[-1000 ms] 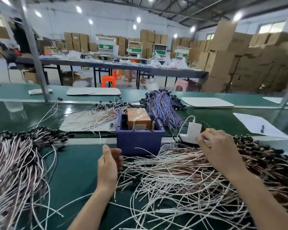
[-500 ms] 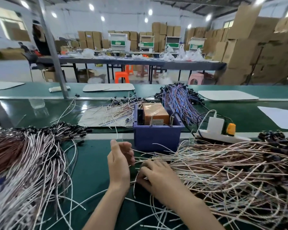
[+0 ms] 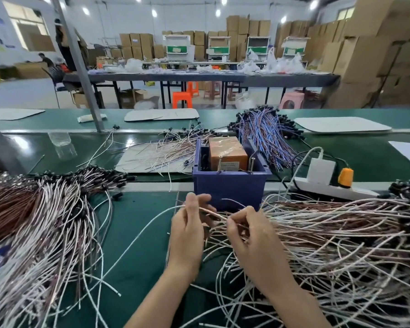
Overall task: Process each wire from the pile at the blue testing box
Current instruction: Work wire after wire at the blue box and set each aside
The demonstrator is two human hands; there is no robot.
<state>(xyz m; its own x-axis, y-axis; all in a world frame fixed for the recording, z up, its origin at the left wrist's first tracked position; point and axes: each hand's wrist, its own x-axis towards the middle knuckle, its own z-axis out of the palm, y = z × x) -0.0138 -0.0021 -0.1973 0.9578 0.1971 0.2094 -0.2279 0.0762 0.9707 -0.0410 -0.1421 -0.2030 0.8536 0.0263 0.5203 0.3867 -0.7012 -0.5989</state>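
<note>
Factory floor: stacked cartons (image 3: pixel 362 50), workbenches (image 3: pixel 199 78).

wall (image 3: pixel 118 17): white, far | lights (image 3: pixel 154 13): round, on, at ceiling | window (image 3: pixel 26 31): far left, bright | floor (image 3: pixel 29 93): pale grey | table (image 3: pixel 199 78): long, dark, far | stools (image 3: pixel 182 99): orange, under table | boxes (image 3: pixel 365 55): cardboard, stacked far and right | post (image 3: pixel 78 65): grey, tilted, left

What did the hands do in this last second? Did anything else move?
The right hand swung left from the far side of the pile to meet the left hand, which hardly moved. Both now pinch one wire in front of the blue box. The blue box, the pile and the power strip stayed put.
</note>
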